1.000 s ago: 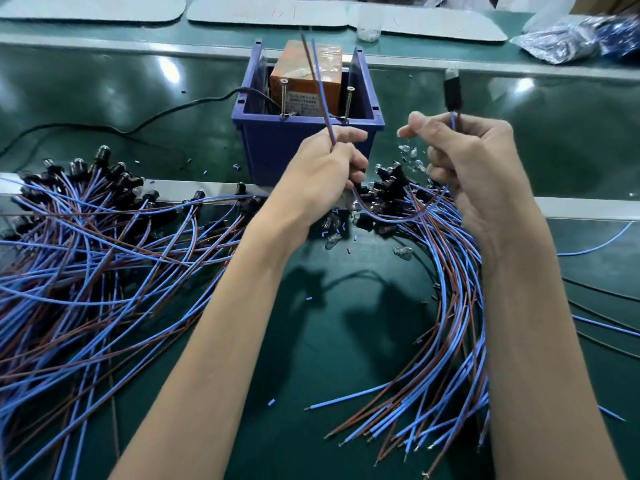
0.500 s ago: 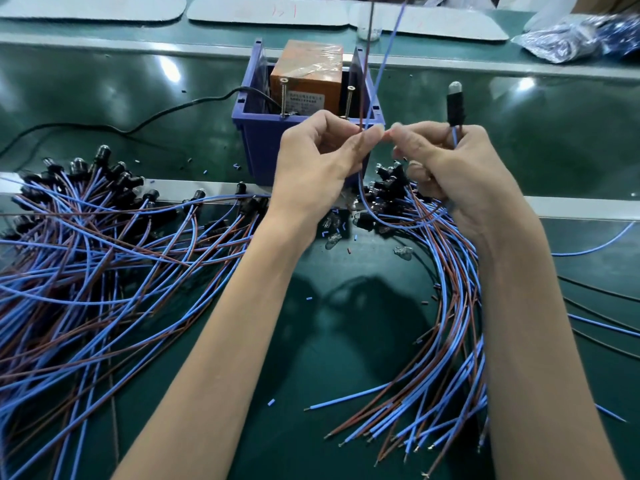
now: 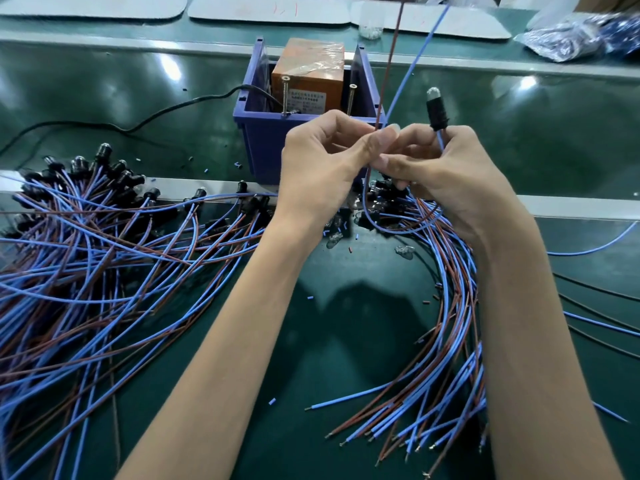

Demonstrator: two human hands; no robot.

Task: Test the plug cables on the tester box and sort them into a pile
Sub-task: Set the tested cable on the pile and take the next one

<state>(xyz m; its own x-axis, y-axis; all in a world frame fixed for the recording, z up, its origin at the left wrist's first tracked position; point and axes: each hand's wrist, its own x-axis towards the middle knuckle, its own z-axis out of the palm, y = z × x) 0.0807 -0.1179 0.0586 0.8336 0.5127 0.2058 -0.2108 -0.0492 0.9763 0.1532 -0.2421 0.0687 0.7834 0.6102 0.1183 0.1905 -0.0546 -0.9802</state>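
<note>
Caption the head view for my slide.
Left hand and right hand pinch a plug cable's brown wire and blue wire; the right hand holds its black plug tip-up before the tester box.

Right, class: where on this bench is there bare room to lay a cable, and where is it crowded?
Bare green mat lies between the left cable pile and the right cable bundle, and right of the blue bin beyond the metal rail. Both heaps are crowded.

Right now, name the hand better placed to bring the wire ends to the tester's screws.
Left, probably. The left hand pinches the brown wire right in front of the two screws on the tester box, while the right hand is busy holding the black plug upright, farther off.
</note>
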